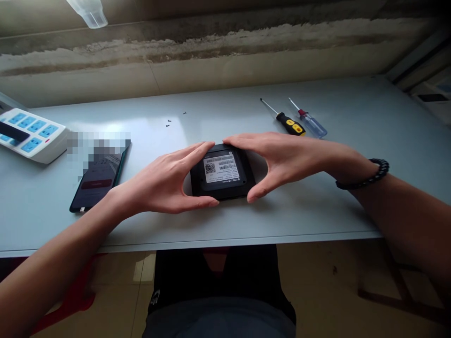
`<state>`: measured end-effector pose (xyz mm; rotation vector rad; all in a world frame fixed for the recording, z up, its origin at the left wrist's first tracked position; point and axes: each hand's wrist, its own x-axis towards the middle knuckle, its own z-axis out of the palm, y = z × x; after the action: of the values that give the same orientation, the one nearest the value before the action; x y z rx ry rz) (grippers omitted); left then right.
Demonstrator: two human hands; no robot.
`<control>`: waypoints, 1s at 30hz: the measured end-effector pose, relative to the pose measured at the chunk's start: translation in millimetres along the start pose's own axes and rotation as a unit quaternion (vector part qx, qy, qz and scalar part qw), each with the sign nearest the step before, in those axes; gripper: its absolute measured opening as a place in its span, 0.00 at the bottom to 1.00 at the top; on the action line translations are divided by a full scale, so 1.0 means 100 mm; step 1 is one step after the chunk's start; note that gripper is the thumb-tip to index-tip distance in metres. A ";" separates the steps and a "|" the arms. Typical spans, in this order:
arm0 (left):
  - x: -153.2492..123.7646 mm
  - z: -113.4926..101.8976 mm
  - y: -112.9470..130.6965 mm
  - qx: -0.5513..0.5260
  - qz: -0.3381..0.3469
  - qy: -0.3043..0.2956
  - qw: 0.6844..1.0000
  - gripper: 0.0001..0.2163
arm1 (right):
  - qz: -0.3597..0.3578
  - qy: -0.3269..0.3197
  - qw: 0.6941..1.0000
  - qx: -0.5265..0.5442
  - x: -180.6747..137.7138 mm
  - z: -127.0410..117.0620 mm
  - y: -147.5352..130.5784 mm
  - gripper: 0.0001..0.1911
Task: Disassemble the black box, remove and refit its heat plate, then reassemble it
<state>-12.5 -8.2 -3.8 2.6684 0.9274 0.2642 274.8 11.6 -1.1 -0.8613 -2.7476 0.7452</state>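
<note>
A flat black box-shaped device [244, 180] lies on the table with a white label of barcodes and a QR code facing up. My left hand [160, 180] grips its left side, fingers at the far edge and thumb at the near edge. From the right, my right hand [282, 152] curves round the same device, fingertips on the far edge and thumb by the near right corner. Beyond the device lie three small dark screws [168, 123]. The device's underside is hidden.
A yellow-and-black screwdriver [291, 124] and a clear-handled screwdriver [313, 124] lie at the back right. To the left are a phone [100, 176], partly pixelated, and a white power strip [52, 145] with blue sockets. The table's front edge [225, 244] runs near my lap.
</note>
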 end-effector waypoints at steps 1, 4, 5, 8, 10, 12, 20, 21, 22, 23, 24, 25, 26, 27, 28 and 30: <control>0.00 0.00 0.00 -0.001 0.001 0.000 1.000 0.46 | -0.003 0.003 1.000 0.006 0.00 0.00 0.01 0.46; 0.00 0.00 0.00 0.002 0.007 0.000 1.000 0.46 | -0.012 0.013 1.000 0.022 0.01 0.02 0.04 0.46; 0.00 0.00 0.00 0.004 0.009 0.001 1.000 0.46 | -0.011 0.016 0.999 0.025 0.01 0.03 0.05 0.46; 0.00 -0.01 0.01 0.005 0.016 0.005 1.000 0.45 | 0.003 0.016 0.999 0.033 0.02 0.04 0.05 0.48; 0.01 -0.01 0.01 0.002 0.019 0.006 1.000 0.45 | 0.009 0.017 0.999 0.034 0.02 0.05 0.04 0.48; 0.01 -0.01 0.01 0.000 0.019 0.005 1.000 0.45 | 0.007 0.019 0.999 0.032 0.03 0.05 0.04 0.47; 0.00 0.01 -0.01 0.006 0.023 0.005 1.000 0.45 | 0.026 0.003 0.999 0.037 0.02 0.03 0.03 0.46; 0.00 0.01 -0.01 0.007 0.023 0.004 1.000 0.45 | 0.028 -0.001 0.999 0.039 0.02 0.02 0.02 0.46; 0.00 0.00 -0.01 0.009 0.023 0.003 1.000 0.45 | 0.032 -0.006 0.999 0.042 0.02 0.01 0.01 0.45; 0.00 0.00 -0.01 0.009 0.023 0.002 1.000 0.46 | 0.036 -0.013 0.998 0.045 0.02 0.00 -0.01 0.45; 0.00 0.00 -0.01 0.009 0.022 0.002 1.000 0.46 | 0.042 -0.022 0.998 0.047 0.02 -0.01 -0.02 0.44; -0.01 0.00 -0.01 0.008 0.023 0.002 1.000 0.46 | 0.047 -0.029 0.997 0.049 0.02 -0.02 -0.03 0.43; -0.01 -0.01 -0.01 0.006 0.024 0.001 1.000 0.47 | 0.053 -0.034 0.997 0.050 0.02 -0.03 -0.05 0.43; -0.01 -0.01 -0.01 0.004 0.025 0.001 1.000 0.47 | 0.058 -0.036 0.996 0.051 0.02 -0.03 -0.05 0.43; -0.01 -0.01 -0.01 0.001 0.023 -0.001 1.000 0.48 | 0.060 -0.036 0.996 0.052 0.02 -0.03 -0.06 0.43; -0.02 -0.01 -0.01 -0.005 0.015 -0.004 1.000 0.49 | 0.059 -0.033 0.996 0.056 0.02 -0.03 -0.06 0.43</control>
<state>-14.5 -8.4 -3.5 2.6742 0.8811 0.2634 271.5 9.8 4.6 -0.9981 -2.6995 0.9571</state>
